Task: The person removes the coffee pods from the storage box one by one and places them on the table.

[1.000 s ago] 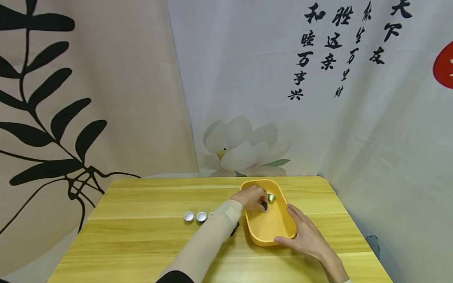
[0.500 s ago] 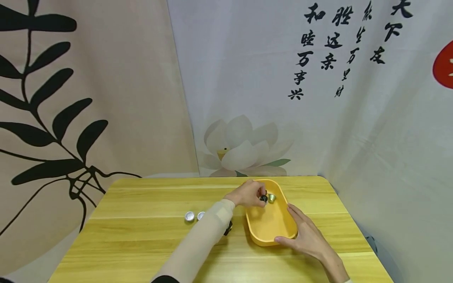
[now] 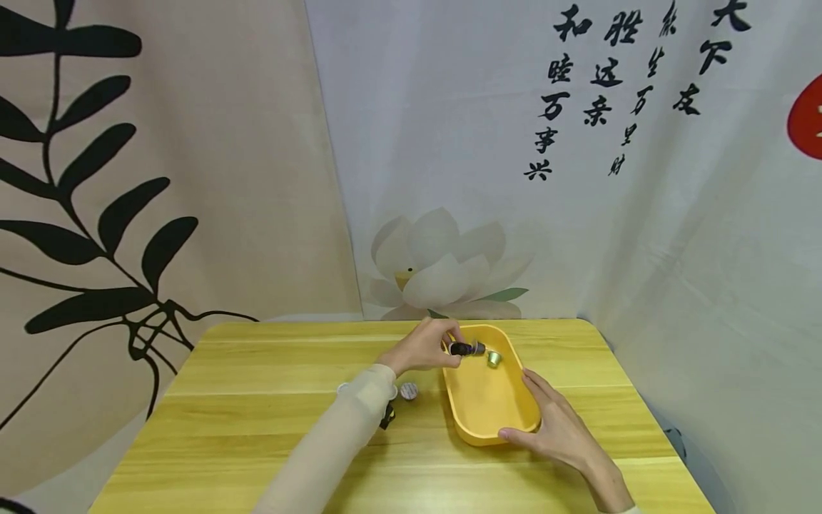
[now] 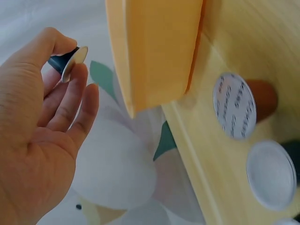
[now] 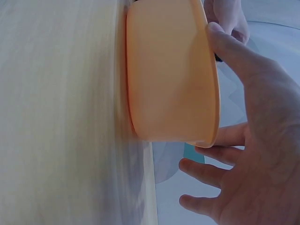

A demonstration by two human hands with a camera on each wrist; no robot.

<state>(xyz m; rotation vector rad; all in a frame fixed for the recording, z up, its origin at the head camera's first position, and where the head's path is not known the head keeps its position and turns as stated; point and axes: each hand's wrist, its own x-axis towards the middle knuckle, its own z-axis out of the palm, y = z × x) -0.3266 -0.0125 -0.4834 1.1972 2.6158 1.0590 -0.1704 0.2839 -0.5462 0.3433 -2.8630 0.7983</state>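
My left hand (image 3: 420,348) pinches a dark coffee capsule (image 3: 459,348) between thumb and fingers, above the left rim of a yellow plastic tray (image 3: 491,410). In the left wrist view the held capsule (image 4: 75,62) is tilted and shows its foil lid. Inside the tray lie another dark capsule (image 3: 479,348) and a gold capsule (image 3: 494,359). With spread, mostly straight fingers, my right hand (image 3: 555,428) rests against the tray's near right corner. Its thumb (image 5: 234,51) touches the rim in the right wrist view.
Left of the tray, a brown capsule with a printed lid (image 4: 234,105) and a white-lidded capsule (image 4: 271,174) rest on the wooden table (image 3: 244,414). Another capsule (image 3: 342,387) is partly covered by the left sleeve (image 3: 334,435). A printed curtain hangs behind the table.
My left hand has risen out of the tray and moved left with the dark capsule, uncovering another dark one. The right hand and tray have stayed in place.
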